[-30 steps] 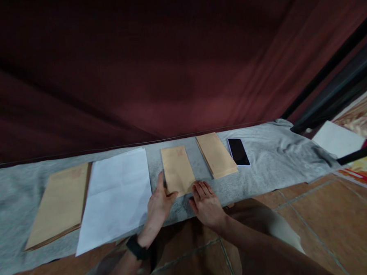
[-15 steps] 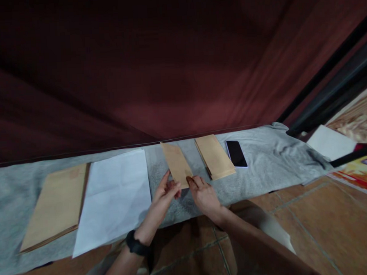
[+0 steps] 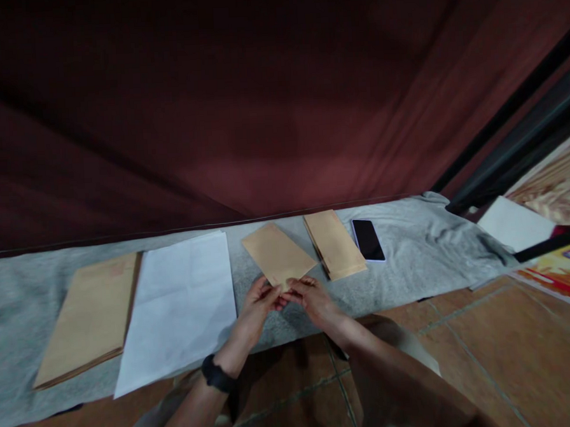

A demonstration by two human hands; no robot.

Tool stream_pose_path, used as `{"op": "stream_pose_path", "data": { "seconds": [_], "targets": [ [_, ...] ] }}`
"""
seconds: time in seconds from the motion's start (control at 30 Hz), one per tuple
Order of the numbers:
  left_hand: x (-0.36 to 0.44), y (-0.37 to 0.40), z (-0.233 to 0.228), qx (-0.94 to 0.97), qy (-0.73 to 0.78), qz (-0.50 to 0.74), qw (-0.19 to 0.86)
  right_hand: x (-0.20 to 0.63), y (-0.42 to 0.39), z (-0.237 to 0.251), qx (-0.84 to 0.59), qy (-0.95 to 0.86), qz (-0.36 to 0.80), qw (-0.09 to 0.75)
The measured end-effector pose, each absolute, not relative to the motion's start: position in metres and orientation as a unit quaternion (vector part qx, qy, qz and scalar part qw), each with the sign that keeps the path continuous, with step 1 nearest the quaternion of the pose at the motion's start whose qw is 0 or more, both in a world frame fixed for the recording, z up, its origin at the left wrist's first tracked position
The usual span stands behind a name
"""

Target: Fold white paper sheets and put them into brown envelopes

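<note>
Item: small brown envelope (image 3: 277, 255), pinched at its near corner by both the left hand (image 3: 258, 301) and the right hand (image 3: 311, 295), fingertips closed on the paper. It is held over the grey cloth (image 3: 411, 258), skewed, its long axis running away and to the left of the hands. Both hands are equally near. No writing can be read. Alongside: envelope stack (image 3: 334, 243), phone (image 3: 367, 240), white sheet (image 3: 180, 308), large brown envelope (image 3: 90, 316).

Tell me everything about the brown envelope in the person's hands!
The brown envelope is a small, flat rectangle that looks like plain kraft paper. It is turned at a slant over the grey cloth. The left hand and right hand pinch its near corner together. It sits between the white sheet and an envelope stack.
</note>
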State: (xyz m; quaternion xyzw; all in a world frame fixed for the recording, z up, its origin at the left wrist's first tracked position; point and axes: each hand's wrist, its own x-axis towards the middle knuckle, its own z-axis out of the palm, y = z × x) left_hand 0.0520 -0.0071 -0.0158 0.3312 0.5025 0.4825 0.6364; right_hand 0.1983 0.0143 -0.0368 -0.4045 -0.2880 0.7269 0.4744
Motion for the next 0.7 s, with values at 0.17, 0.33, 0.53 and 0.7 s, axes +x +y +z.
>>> {"op": "stream_pose_path", "data": {
  "seconds": [0.17, 0.33, 0.53, 0.7],
  "targets": [
    [0.035, -0.004, -0.016, 0.373, 0.555, 0.426, 0.609, 0.209, 0.008, -0.036, -0.389, -0.34, 0.773, 0.368],
    [0.02, -0.001, -0.024, 0.402, 0.589, 0.384, 0.586, 0.222, 0.008, -0.029, -0.372, -0.446, 0.776, 0.246],
    [0.015, 0.001, -0.034, 0.415, 0.59, 0.356, 0.594, 0.228, 0.023, -0.031, -0.453, -0.653, 0.485, 0.366],
    [0.014, 0.0, -0.031, 0.422, 0.572, 0.343, 0.615, 0.223, 0.012, -0.037, -0.415, -0.839, 0.231, 0.267]
  ]
}}
